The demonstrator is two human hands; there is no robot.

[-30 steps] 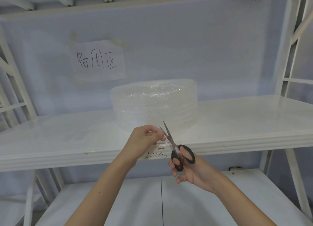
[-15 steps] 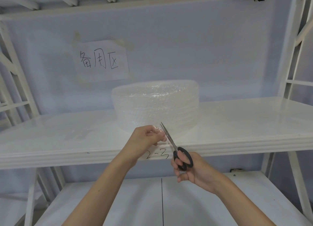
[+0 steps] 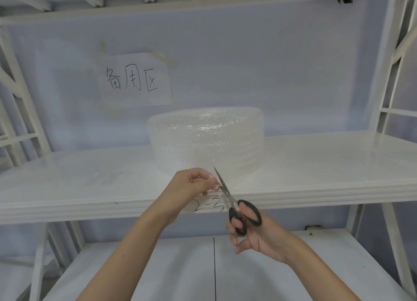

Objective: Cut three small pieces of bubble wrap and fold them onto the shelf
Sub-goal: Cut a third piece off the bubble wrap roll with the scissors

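At centre frame, on the shelf (image 3: 316,165), the left hand (image 3: 191,185) is pinching bubble wrap (image 3: 206,140) while the right hand (image 3: 252,230) is gripping scissors (image 3: 234,206), cutting; next probably comes closing the blades.

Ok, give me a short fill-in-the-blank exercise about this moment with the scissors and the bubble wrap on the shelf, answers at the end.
1. The right hand holds black-handled ____ with the blades pointing up.
2. The left hand pinches the loose edge of the ____ beside the blades.
3. The roll of bubble wrap stands on the white ____, below the handwritten paper sign.
4. On the shelf's front edge, near the hands, is written ____.

Missing words: scissors; bubble wrap; shelf; 2-3
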